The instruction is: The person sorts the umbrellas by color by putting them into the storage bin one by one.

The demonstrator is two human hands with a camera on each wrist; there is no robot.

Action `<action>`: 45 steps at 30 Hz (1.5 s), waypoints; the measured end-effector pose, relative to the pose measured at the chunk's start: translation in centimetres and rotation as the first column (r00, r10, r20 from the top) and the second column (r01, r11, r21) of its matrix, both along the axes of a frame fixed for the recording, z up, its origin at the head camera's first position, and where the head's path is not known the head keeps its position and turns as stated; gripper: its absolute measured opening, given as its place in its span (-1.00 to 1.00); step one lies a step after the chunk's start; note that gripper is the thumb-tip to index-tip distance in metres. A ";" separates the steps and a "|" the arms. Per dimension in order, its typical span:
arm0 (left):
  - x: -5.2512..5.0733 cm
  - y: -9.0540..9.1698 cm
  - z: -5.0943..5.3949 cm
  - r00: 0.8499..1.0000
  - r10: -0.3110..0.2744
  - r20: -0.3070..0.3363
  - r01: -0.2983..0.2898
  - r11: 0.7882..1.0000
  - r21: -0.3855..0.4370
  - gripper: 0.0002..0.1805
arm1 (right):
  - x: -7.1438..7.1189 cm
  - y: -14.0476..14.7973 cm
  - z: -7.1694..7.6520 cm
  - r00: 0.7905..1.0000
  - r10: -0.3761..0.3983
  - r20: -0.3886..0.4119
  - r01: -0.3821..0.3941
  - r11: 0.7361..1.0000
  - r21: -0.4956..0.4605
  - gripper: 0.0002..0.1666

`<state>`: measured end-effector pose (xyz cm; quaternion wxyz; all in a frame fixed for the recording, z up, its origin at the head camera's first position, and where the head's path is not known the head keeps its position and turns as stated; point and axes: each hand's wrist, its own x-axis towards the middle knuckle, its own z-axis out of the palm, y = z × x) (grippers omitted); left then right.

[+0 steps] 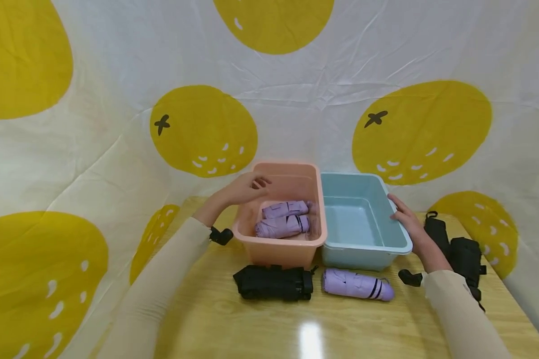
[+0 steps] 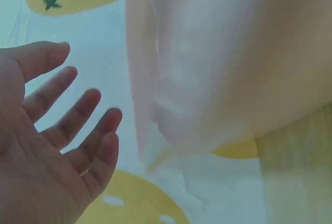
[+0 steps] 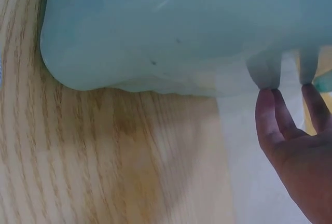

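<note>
A salmon-pink bin [image 1: 279,252] holds folded lilac umbrellas [image 1: 282,227]. My left hand [image 1: 247,188] is over that bin's left rim, holding nothing; in the left wrist view its fingers [image 2: 78,123] are spread and slightly bent. Beside the pink bin stands a light-blue bin [image 1: 350,212] with nothing visible inside. My right hand [image 1: 410,224] is at the blue bin's right side. In the right wrist view, fingertips [image 3: 267,97] touch its outer wall, the fingers fairly straight. In front of the bins lie a black folded umbrella [image 1: 274,282] and a lilac folded umbrella [image 1: 357,284].
More black folded umbrellas [image 1: 464,259] lie at the right end of the wooden table [image 1: 233,329], beyond my right wrist. A white cloth [image 1: 296,114] printed with yellow fruit hangs close behind the bins and along both sides.
</note>
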<state>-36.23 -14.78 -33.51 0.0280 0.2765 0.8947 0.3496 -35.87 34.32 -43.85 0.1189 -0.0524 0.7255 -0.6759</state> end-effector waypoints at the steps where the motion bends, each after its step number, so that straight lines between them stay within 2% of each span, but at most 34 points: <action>1: 0.2 -0.6 -0.2 1.000 0.018 -0.005 -0.018 1.000 0.023 -0.60 | 0.0 -0.1 -0.1 1.000 0.000 0.002 0.000 1.000 -0.008 -0.21; 7: 1.5 -3.6 -2.3 0.991 0.135 -0.025 -0.129 0.978 0.166 -0.56 | 0.0 -0.5 -0.3 1.000 -0.011 -0.003 0.011 0.999 -0.030 -0.21; 10: 3.1 -4.7 -3.5 0.981 0.186 -0.048 -0.171 0.959 0.226 -0.58 | 0.0 -0.8 -0.3 1.000 -0.002 -0.005 0.002 1.000 -0.030 -0.21; 12: 4.5 -5.2 -4.2 0.974 0.211 -0.080 -0.183 0.946 0.268 -0.61 | 0.1 -1.1 -0.1 1.000 0.006 -0.005 -0.006 0.999 -0.037 -0.21; 16: 7.5 -5.8 -5.2 0.950 0.232 -0.207 -0.154 0.930 0.334 -0.66 | 0.2 -1.4 0.5 1.000 0.007 0.006 -0.007 0.998 -0.060 -0.19; 20: 10.2 -6.1 -5.9 0.913 0.185 -0.363 -0.062 0.944 0.324 -0.68 | 0.2 -1.4 0.8 1.000 -0.003 0.024 0.005 0.997 -0.081 -0.18; 22: 11.4 -6.0 -6.2 0.885 0.144 -0.442 -0.004 0.953 0.303 -0.70 | 0.2 -1.4 0.6 1.000 -0.008 0.025 0.010 0.997 -0.073 -0.20; 24: 12.5 -5.5 -6.5 0.838 0.096 -0.538 0.062 0.961 0.268 -0.74 | 0.2 -1.3 0.4 1.000 -0.013 0.022 0.014 0.998 -0.067 -0.21; 25: 12.9 -5.1 -6.6 0.808 0.070 -0.585 0.094 0.965 0.246 -0.77 | 0.2 -1.3 0.3 1.000 -0.013 0.019 0.014 0.998 -0.060 -0.21; 26: 13.4 -4.7 -6.9 0.772 0.044 -0.634 0.124 0.968 0.218 -0.81 | 0.2 -1.3 0.2 1.000 -0.014 0.015 0.015 0.998 -0.054 -0.22; 28: 14.2 -3.6 -7.4 0.687 -0.013 -0.726 0.169 0.975 0.142 -0.85 | 0.1 -1.2 0.1 1.000 -0.012 0.017 0.013 0.998 -0.059 -0.22; 29: 14.5 -3.0 -7.7 0.653 -0.049 -0.756 0.189 0.977 0.100 -0.84 | 0.0 -1.2 0.2 1.000 -0.008 0.015 0.008 0.998 -0.057 -0.22; 30: 14.8 -2.4 -8.0 0.628 -0.089 -0.773 0.203 0.978 0.052 -0.84 | 0.0 -1.3 0.3 1.000 -0.005 0.017 0.006 0.998 -0.057 -0.21; 31: 15.1 -1.7 -8.3 0.612 -0.134 -0.780 0.216 0.976 0.002 -0.83 | 0.0 -1.3 0.4 1.000 -0.004 0.018 0.005 0.998 -0.059 -0.21; 33: 15.3 -0.4 -8.9 0.597 -0.233 -0.767 0.227 0.967 -0.117 -0.80 | -0.1 -1.2 0.7 1.000 -0.009 0.029 0.012 0.995 -0.094 -0.21; 36: 15.2 1.3 -9.9 0.627 -0.364 -0.688 0.212 0.930 -0.299 -0.70 | 0.1 -1.1 1.3 0.999 -0.018 0.039 0.023 0.990 -0.136 -0.20; 38: 15.1 2.0 -10.6 0.658 -0.419 -0.626 0.184 0.895 -0.406 -0.63 | 0.2 -1.1 1.4 0.999 -0.015 0.040 0.021 0.988 -0.155 -0.20; 39: 15.1 2.3 -11.1 0.678 -0.436 -0.591 0.169 0.876 -0.452 -0.59 | 0.2 -1.2 1.4 0.999 -0.010 0.037 0.015 0.987 -0.157 -0.19; 41: 15.1 2.6 -12.0 0.732 -0.449 -0.513 0.137 0.834 -0.535 -0.47 | 0.3 -1.3 1.2 1.000 -0.001 0.028 0.005 0.989 -0.147 -0.19; 44: 15.3 2.8 -13.7 0.809 -0.430 -0.400 0.099 0.771 -0.629 -0.25 | 0.2 -1.5 0.6 1.000 -0.002 0.016 0.004 0.993 -0.116 -0.19; 45: 15.4 2.8 -14.2 0.827 -0.422 -0.372 0.091 0.753 -0.652 -0.19 | 0.2 -1.6 0.3 1.000 -0.003 0.013 0.004 0.995 -0.105 -0.19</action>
